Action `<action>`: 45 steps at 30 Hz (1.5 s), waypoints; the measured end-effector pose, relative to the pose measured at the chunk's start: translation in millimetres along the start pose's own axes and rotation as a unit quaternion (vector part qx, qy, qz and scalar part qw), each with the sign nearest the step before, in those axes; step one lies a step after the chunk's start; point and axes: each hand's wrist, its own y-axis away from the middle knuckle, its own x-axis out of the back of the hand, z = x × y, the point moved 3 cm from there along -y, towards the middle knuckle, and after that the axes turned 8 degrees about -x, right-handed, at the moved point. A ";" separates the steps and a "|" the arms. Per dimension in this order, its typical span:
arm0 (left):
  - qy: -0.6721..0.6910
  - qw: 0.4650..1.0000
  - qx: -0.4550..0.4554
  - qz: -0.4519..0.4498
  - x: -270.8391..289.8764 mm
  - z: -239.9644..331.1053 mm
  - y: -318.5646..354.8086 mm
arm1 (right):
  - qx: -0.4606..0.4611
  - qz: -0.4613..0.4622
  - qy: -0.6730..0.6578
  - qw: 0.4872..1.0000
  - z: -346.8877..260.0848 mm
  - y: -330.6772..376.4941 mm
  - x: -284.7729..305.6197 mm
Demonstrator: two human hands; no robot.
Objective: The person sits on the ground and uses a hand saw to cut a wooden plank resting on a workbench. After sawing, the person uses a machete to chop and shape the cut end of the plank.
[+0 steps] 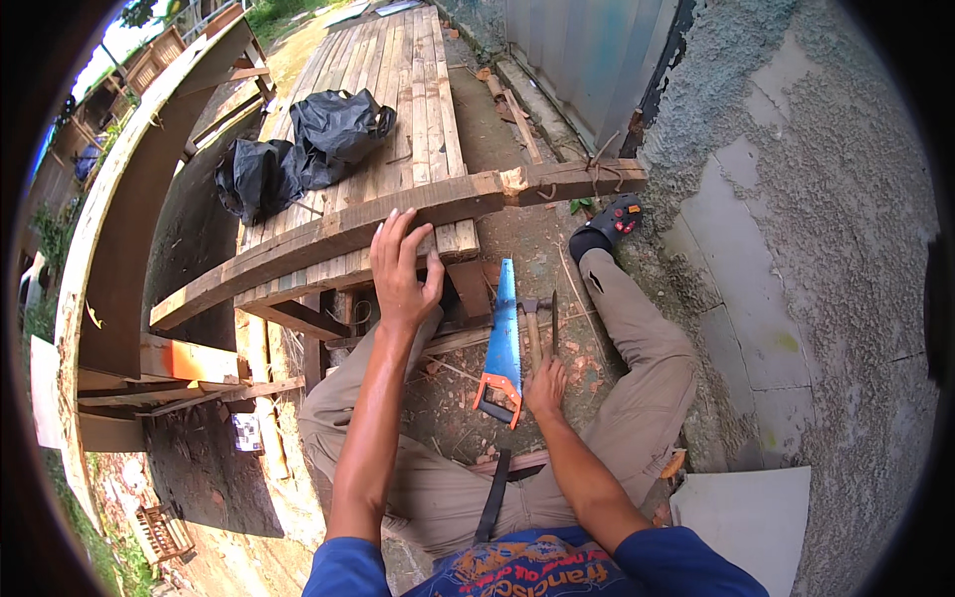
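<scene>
My left hand (403,274) lies with fingers apart on the near side of a long wooden beam (328,234). The beam crosses a slatted bench (443,164) and has a pale, rough cut (513,184) right of my hand. Low between my legs, my right hand (545,386) has its fingers closed around the lower end of a narrow dark metal tool (555,323), whose exact kind I cannot make out. A hammer (533,333) lies alongside, its handle end close to these fingers. Just left is a handsaw (504,338) with a blue blade and orange-black handle.
Black plastic bags (333,134) lie on the bench. Rusty wire (597,177) wraps the beam's right end. A rough grey wall (816,229) rises at right, beside a metal door (597,70). Leaning at left is a large wooden panel (134,229). Rubble and wood scraps litter the ground.
</scene>
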 end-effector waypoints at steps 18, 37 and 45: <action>0.232 0.837 0.396 -0.296 -26.3 40.7 280.8 | -0.118 -0.154 -0.158 0.968 0.5 -89.6 -27.6; 0.617 0.570 0.540 0.058 117.7 98.2 181.2 | 0.278 -0.272 -0.373 0.842 -181.0 180.3 173.6; 0.448 0.439 0.584 0.515 284.7 60.7 278.2 | 0.328 -0.581 -0.291 0.686 -306.6 271.4 143.6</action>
